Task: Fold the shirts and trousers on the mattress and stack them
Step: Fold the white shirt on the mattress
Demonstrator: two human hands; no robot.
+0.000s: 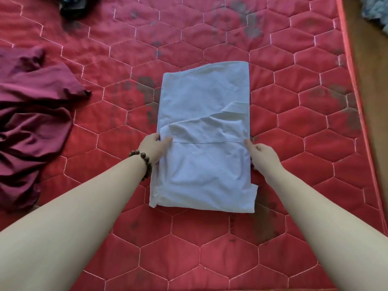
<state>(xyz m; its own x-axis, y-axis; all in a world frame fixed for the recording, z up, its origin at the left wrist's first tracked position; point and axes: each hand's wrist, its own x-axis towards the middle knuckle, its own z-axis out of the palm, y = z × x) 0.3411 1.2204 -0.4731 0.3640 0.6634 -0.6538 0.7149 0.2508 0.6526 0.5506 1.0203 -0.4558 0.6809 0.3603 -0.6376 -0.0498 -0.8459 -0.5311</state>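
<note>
A pale blue garment (pixel 202 101), folded into a long rectangle, lies flat in the middle of the red quilted mattress (pixel 294 85). My left hand (pixel 152 146), with a bead bracelet on the wrist, pinches the garment's left edge about halfway along. At the right edge, at the same height, my right hand (pixel 263 154) touches the cloth with its fingers curled against it; whether it grips is unclear. A crumpled maroon garment (pixel 31 114) lies unfolded at the left of the mattress.
A dark garment (pixel 72 6) sits at the far top left. The mattress's right edge (pixel 354 80) borders a wooden floor, where a blue-grey bundle (pixel 375 9) lies at the top right. Dark stains mark the mattress.
</note>
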